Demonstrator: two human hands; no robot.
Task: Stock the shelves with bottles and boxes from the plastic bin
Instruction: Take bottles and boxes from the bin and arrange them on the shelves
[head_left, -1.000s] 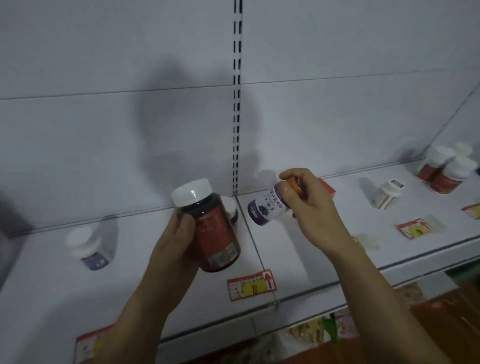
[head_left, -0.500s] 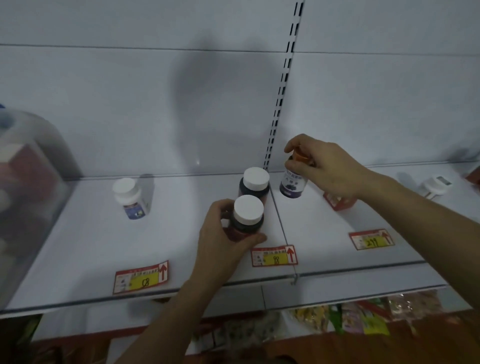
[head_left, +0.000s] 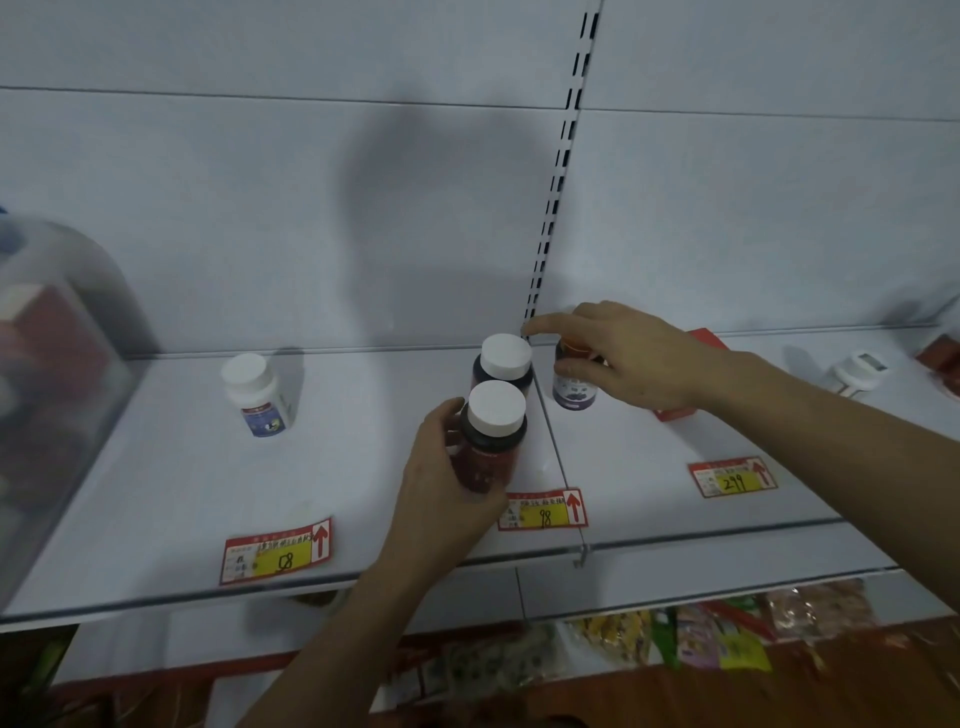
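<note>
My left hand (head_left: 441, 483) is wrapped around a dark red bottle with a white cap (head_left: 491, 436), standing upright on the white shelf (head_left: 156, 493) just in front of a matching dark bottle (head_left: 504, 361). My right hand (head_left: 628, 358) grips from above a small bottle with a purple label (head_left: 571, 387), which stands on the shelf right of the seam. The clear plastic bin (head_left: 52, 374) sits at the far left, with a red box blurred inside it.
A white bottle with a blue label (head_left: 257, 389) stands alone on the left part of the shelf. A red box (head_left: 696, 364) lies behind my right wrist and a white bottle (head_left: 857, 371) lies farther right. Price tags (head_left: 278, 551) line the front edge. Snack packets (head_left: 649, 639) fill the shelf below.
Both hands have come down from in front of the shelf: the dark red bottle now stands before its twin, and the purple-label bottle has gone from tilted in the air to upright on the shelf.
</note>
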